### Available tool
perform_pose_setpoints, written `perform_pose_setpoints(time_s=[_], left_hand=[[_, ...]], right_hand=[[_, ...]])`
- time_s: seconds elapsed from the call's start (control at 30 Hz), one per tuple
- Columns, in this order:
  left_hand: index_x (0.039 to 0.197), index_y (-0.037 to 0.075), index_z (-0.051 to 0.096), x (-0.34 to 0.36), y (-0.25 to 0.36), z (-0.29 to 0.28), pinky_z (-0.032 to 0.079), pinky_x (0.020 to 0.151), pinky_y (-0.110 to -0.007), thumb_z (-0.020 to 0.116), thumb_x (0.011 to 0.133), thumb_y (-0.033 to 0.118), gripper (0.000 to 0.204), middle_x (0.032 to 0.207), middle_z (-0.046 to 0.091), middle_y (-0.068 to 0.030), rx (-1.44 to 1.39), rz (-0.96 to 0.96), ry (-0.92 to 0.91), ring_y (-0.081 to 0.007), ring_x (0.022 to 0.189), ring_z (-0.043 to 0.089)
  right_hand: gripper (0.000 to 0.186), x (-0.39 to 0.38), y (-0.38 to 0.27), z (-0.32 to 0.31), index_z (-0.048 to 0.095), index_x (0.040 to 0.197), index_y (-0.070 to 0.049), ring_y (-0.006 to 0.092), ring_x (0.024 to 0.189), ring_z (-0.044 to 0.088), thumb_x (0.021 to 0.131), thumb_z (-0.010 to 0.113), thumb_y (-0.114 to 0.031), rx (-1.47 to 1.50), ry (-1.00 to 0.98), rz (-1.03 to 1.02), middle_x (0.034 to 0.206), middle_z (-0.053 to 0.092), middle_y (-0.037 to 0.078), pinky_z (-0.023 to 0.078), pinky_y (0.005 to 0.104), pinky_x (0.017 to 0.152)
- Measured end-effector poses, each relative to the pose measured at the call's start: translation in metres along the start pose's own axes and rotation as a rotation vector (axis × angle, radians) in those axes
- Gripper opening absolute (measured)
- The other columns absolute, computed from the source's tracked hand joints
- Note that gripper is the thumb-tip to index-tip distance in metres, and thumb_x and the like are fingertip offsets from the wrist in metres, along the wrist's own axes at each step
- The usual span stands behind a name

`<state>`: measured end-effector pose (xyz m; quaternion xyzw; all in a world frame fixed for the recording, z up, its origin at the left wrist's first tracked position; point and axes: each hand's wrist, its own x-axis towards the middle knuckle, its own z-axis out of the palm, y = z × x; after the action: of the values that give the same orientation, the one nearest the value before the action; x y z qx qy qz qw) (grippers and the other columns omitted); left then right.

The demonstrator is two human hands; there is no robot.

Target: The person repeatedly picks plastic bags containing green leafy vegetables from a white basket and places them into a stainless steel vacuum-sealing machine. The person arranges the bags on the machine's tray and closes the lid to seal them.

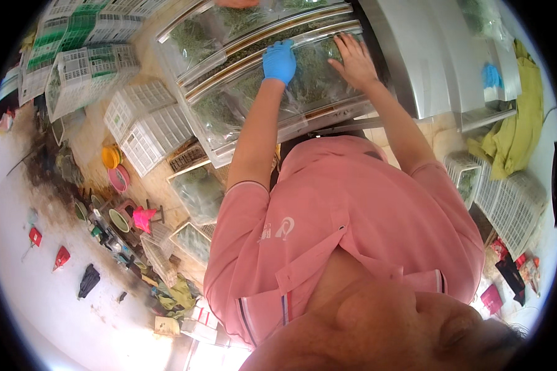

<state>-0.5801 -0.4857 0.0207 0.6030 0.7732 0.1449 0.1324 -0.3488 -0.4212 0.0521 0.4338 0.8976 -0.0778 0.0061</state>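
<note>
My left hand, in a blue glove, rests at upper centre on a long metal bar across a tray-like machine, its fingers slightly bent and apart. My bare right hand lies to its right with fingers spread on the clear plastic at the bar. Transparent bags of green leafy material lie side by side in the machine's framed bed, below and above the bars. An orange-red shape at the top edge, partly cut off, cannot be made out.
A steel housing stands right of the bed, with yellow-green cloth beyond. White plastic crates stand at left, with pink and yellow basins below them. More crates are at right. Bagged greens sit in low crates beside me.
</note>
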Motion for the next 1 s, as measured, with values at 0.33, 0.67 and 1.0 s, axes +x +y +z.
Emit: perform_pose_setpoints(time_s=[0.33, 0.67, 1.0], left_hand=[[0.117, 0.009, 0.062, -0.024, 0.018, -0.020, 0.048, 0.089, -0.049, 0.053, 0.094, 0.027, 0.031, 0.112, 0.062, -0.0202, -0.096, -0.024, 0.026, -0.0409, 0.100, 0.059], [0.151, 0.012, 0.032, -0.063, 0.094, 0.009, 0.017, 0.111, -0.065, 0.058, 0.090, 0.050, 0.076, 0.151, 0.031, -0.0245, 0.133, 0.037, -0.030, -0.0474, 0.140, 0.026], [0.152, 0.008, 0.028, -0.064, 0.097, 0.006, 0.011, 0.113, -0.065, 0.060, 0.086, 0.054, 0.087, 0.153, 0.027, -0.0246, 0.112, 0.055, -0.143, -0.0464, 0.143, 0.019]], right_hand=[[0.067, 0.002, 0.006, 0.004, 0.031, 0.150, -0.013, 0.0241, 0.147, 0.021, 0.097, 0.051, -0.049, 0.082, 0.013, 0.010, 0.156, 0.029, 0.009, 0.018, 0.0465, 0.120], [0.063, 0.001, 0.003, 0.000, 0.032, 0.151, -0.015, 0.0242, 0.147, 0.020, 0.098, 0.050, -0.045, 0.206, -0.015, 0.025, 0.157, 0.029, 0.008, 0.015, 0.0478, 0.121], [0.060, 0.000, 0.009, 0.008, 0.035, 0.149, -0.015, 0.0276, 0.147, 0.021, 0.097, 0.050, -0.042, 0.267, 0.064, -0.022, 0.155, 0.031, 0.011, 0.015, 0.0523, 0.119]])
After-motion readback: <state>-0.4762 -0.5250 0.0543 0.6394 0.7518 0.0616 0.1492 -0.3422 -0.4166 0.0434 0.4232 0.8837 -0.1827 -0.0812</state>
